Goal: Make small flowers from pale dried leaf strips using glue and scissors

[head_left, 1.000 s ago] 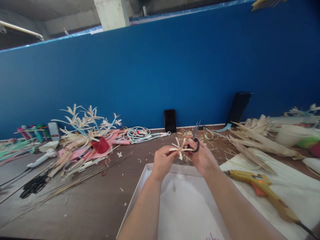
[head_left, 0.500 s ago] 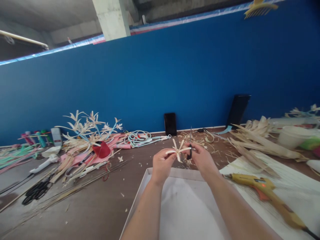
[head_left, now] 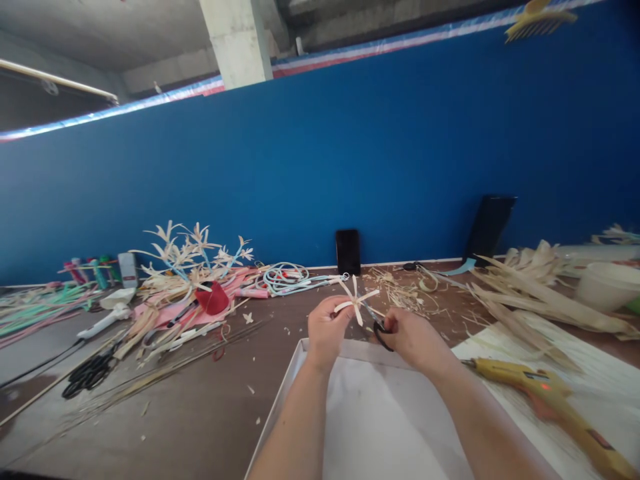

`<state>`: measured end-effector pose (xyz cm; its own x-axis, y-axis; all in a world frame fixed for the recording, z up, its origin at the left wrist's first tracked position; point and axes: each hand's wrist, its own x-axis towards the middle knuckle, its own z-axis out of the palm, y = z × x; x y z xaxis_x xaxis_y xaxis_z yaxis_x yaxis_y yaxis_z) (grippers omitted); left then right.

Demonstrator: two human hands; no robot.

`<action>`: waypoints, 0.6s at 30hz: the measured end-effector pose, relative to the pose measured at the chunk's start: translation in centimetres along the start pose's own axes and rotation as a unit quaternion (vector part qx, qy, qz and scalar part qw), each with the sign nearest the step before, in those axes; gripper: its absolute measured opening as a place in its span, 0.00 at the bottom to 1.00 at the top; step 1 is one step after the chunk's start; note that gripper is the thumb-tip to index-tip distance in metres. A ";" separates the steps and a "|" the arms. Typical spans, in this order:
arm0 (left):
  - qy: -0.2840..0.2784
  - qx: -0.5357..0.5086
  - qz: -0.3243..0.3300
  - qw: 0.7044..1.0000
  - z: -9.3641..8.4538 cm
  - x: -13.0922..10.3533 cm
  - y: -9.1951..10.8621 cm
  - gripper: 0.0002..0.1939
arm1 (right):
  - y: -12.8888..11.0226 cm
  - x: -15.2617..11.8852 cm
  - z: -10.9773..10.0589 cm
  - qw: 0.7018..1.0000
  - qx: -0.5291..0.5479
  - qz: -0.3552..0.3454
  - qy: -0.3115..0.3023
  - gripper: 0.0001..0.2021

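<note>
Over the far edge of a white tray (head_left: 380, 351), my left hand (head_left: 325, 327) pinches a pale star-shaped flower (head_left: 356, 301) made of thin strips, its petals spread. My right hand (head_left: 411, 336) is closed on black-handled scissors (head_left: 383, 335). The scissors' blades point up and left, beside or behind the flower's right petals; whether they touch it I cannot tell.
A yellow glue gun (head_left: 543, 387) lies on white paper at the right, below dried husks (head_left: 565, 293). A black phone (head_left: 347, 252) leans on the blue partition (head_left: 300, 167). At the left are a red pot (head_left: 213, 299), strip flowers and black scissors (head_left: 89, 375).
The scissors in my right hand have tilted from upright to pointing up-left towards the flower, and that hand has turned and lowered slightly. The whole view has shifted a little.
</note>
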<state>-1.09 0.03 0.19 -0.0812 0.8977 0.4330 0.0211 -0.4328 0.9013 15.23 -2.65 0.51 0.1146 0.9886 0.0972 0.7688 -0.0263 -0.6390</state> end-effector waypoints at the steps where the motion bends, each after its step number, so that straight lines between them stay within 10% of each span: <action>1: 0.001 -0.004 0.002 1.000 0.0 0.0 -0.1 0.08 | -0.1 -0.1 -0.1 1.000 -0.009 -0.005 -0.007 0.09; 18: 0.030 -0.020 0.006 0.999 -0.2 0.4 -0.2 0.06 | -2.0 -1.4 -2.2 0.991 -0.126 -0.048 0.001 0.06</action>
<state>-1.31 0.47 0.17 -0.1399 0.8862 0.4417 -0.0178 -0.4483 0.8937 14.95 -4.35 3.29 0.0357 0.9880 0.1502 0.9087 0.0305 -0.4163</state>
